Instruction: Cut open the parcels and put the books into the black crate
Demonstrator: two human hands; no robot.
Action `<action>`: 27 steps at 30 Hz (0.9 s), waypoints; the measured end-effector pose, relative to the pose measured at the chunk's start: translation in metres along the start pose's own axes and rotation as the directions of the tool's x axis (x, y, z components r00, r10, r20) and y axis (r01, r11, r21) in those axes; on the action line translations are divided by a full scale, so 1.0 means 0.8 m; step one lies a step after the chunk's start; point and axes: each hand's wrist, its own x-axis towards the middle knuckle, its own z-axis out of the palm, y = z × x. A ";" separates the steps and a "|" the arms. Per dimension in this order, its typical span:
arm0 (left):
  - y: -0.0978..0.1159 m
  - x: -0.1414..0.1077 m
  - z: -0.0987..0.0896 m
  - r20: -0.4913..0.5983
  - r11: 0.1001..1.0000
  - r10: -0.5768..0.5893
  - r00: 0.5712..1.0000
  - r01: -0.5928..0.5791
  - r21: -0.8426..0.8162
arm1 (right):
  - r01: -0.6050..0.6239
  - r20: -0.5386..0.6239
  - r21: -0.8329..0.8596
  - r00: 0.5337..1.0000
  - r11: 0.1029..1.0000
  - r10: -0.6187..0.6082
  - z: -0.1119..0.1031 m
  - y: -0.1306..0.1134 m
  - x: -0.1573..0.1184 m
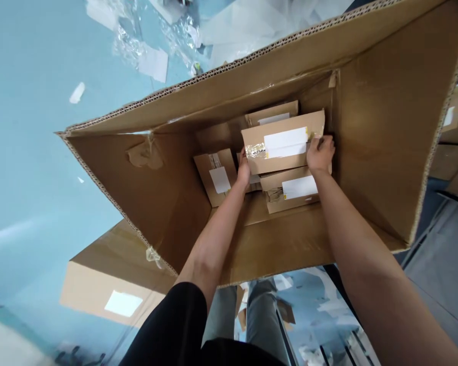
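My left hand [244, 170] and right hand [320, 155] hold a flat brown cardboard parcel [282, 145] with a white label from both sides. My fingers [322, 145] curl tight on its edges. It sits on other taped brown parcels [292, 190], down inside a big open brown cardboard box [377, 127].
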 end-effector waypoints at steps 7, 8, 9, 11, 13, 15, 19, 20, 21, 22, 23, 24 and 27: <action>0.036 0.001 -0.044 0.018 0.998 0.043 0.999 -0.042 -0.054 | 0.007 0.219 0.063 0.976 0.998 -0.020 0.012 -0.025 -0.035; 0.044 -0.002 -0.051 0.007 0.998 0.044 0.999 -0.044 -0.039 | 0.016 0.225 0.077 0.974 0.997 -0.033 0.012 -0.030 -0.042; 0.051 -0.006 -0.059 -0.003 0.999 0.045 0.999 -0.045 -0.024 | 0.027 0.219 0.090 0.975 0.996 -0.046 0.010 -0.037 -0.050; 0.067 -0.019 -0.071 -0.012 0.998 0.055 0.998 -0.055 0.000 | 0.046 0.190 0.106 0.979 0.993 -0.066 0.000 -0.053 -0.064; 0.084 -0.039 -0.081 -0.011 0.995 0.095 0.995 -0.095 0.008 | 0.059 0.169 0.115 0.982 0.992 -0.079 -0.021 -0.074 -0.078; 0.104 -0.066 -0.086 0.000 0.990 0.139 0.990 -0.139 0.009 | 0.068 0.158 0.130 0.983 0.989 -0.088 -0.053 -0.098 -0.092; 0.163 -0.141 -0.089 0.052 0.984 0.173 0.983 -0.175 0.040 | 0.044 0.124 0.175 0.990 0.984 -0.066 -0.144 -0.146 -0.136; 0.180 -0.165 -0.088 0.062 0.980 0.184 0.981 -0.188 0.059 | 0.026 0.111 0.187 0.993 0.982 -0.047 -0.169 -0.155 -0.152; 0.198 -0.190 -0.087 0.079 0.976 0.192 0.978 -0.199 0.088 | 0.003 0.098 0.200 0.995 0.980 -0.023 -0.195 -0.164 -0.169; 0.216 -0.217 -0.086 0.106 0.969 0.204 0.973 -0.216 0.119 | -0.021 0.082 0.214 0.997 0.977 0.003 -0.221 -0.172 -0.187; 0.234 -0.244 -0.085 0.132 0.960 0.220 0.967 -0.239 0.146 | -0.047 0.063 0.231 0.997 0.972 0.034 -0.246 -0.179 -0.207; 0.252 -0.271 -0.084 0.158 0.950 0.240 0.958 -0.265 0.165 | -0.079 0.046 0.247 0.997 0.966 0.070 -0.272 -0.185 -0.227; 0.299 -0.355 -0.079 0.253 0.923 0.269 0.929 -0.324 0.208 | -0.156 0.011 0.306 0.987 0.939 0.160 -0.349 -0.198 -0.291</action>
